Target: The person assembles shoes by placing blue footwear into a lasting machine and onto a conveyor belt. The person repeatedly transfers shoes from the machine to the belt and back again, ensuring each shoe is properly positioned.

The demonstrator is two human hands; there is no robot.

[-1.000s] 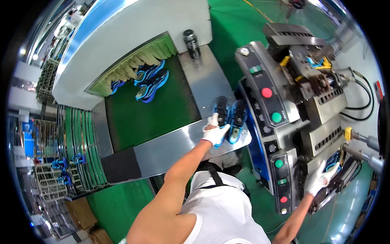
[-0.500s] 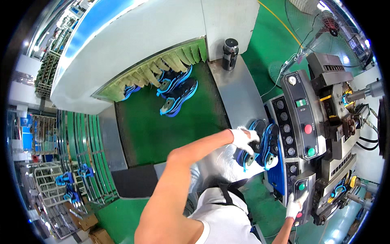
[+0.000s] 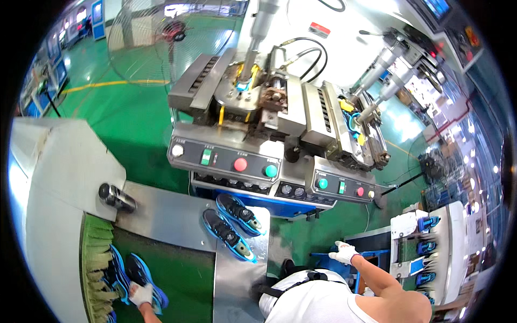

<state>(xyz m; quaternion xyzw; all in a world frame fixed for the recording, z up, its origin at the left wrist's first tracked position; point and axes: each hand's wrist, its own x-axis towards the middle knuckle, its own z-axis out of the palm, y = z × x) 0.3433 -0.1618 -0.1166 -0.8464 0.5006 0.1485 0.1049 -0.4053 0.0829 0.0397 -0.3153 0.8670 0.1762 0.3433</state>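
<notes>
White gloves cover both my hands. At the lower left, my left hand (image 3: 141, 294) is closed on a black shoe with a blue sole (image 3: 142, 269), lying on the green conveyor belt (image 3: 183, 288). The glove hides the middle of that shoe. Close beside it, a similar shoe (image 3: 115, 272) lies partly under the fringe curtain (image 3: 98, 264). My right hand (image 3: 343, 252) is held out on the right, fingers apart and holding nothing, near a blue cart (image 3: 371, 258). Between my hands, two more black-and-blue shoes (image 3: 226, 234) rest side by side on the metal ledge (image 3: 242, 285).
A dark flask (image 3: 117, 197) stands on the metal side plate (image 3: 167, 212). Ahead is a press machine with button panels (image 3: 226, 161) and clamps, one gripping a blue-edged part (image 3: 354, 124). A caged fan (image 3: 169, 40) stands behind. At right, a rack (image 3: 425, 247) carries several shoes.
The view has swung right toward the machine. My left hand has left the shoes on the ledge and is now at one on the belt. My right hand has moved away from the button panel.
</notes>
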